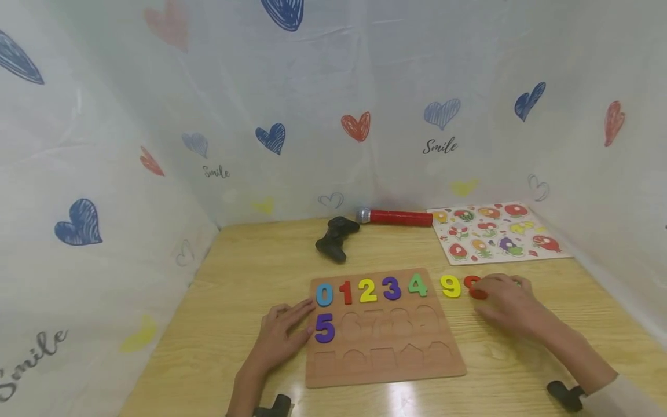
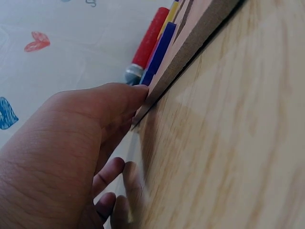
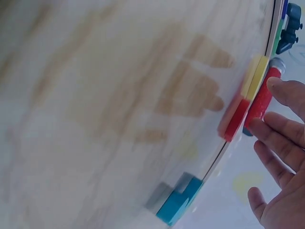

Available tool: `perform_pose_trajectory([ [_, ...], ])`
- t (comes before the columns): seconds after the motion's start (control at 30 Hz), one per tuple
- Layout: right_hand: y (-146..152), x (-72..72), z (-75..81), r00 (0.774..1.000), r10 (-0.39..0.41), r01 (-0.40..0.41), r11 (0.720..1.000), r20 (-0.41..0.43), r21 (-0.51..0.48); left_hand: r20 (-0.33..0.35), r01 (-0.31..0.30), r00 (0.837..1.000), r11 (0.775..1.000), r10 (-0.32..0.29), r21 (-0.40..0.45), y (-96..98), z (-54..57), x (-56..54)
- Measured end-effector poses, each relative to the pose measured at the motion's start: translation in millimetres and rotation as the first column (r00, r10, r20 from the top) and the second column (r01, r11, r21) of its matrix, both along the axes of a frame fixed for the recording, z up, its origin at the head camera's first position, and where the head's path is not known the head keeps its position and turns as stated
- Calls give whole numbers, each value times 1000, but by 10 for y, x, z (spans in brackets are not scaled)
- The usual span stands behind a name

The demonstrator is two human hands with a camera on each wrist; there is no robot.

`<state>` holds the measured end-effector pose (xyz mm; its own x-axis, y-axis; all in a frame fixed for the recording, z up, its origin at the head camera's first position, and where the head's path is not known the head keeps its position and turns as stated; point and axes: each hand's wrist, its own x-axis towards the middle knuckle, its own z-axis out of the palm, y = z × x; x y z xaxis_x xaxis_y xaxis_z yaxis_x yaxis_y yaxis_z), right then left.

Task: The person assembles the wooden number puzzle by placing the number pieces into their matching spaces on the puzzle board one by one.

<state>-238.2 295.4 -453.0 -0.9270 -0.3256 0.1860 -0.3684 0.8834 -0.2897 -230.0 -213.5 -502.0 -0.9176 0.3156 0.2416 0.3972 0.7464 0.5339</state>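
A wooden number board (image 1: 385,376) lies on the table, with colored digits 0 to 4 along its top row. A purple 5 (image 1: 325,328) sits at the left of the second row, beside bare recesses. My left hand (image 1: 281,336) rests at the board's left edge, thumb tip near the 5 and fingers extended. To the board's right lie a yellow 9 (image 1: 450,286) and a red number piece (image 1: 475,288), partly hidden. Over the red piece is my right hand (image 1: 505,301), fingers loosely spread and holding nothing in the right wrist view. A teal piece (image 3: 179,201) lies near it.
Behind the board are a black game controller (image 1: 336,238) and a red microphone (image 1: 398,218). A fruit picture board (image 1: 497,234) lies at the back right. A white curtain (image 1: 312,81) with hearts encloses the table's back and sides.
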Motion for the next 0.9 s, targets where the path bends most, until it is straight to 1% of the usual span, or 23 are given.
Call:
perform_pose_trajectory([
  [0.1,53,-14,13,1000,-11,11,1000,-1,13,-12,3,1000,1000,-3,13,1,11,3],
  [0.23,132,-15,19,1000,-24,24,999,-14,30,-7,7,1000,1000,-7,23,6,23,8],
  [0.37,216,-4,17,999,-26,27,999,-29,23,-24,13,1000,1000,-13,22,10,25,22],
  [0.47,284,0,2,998,-24,25,999,-63,20,-37,14,999,1000,-14,14,10,17,29],
  [0.6,368,-18,-11,993,-23,25,1000,-116,19,-31,7,999,1000,-6,11,14,17,32],
  [0.7,428,-41,-16,991,-23,25,1000,-132,16,-31,4,999,1000,-4,14,16,15,30],
  [0.9,543,-68,-24,990,-48,53,998,-132,38,-34,7,999,1000,-6,20,10,0,25],
])
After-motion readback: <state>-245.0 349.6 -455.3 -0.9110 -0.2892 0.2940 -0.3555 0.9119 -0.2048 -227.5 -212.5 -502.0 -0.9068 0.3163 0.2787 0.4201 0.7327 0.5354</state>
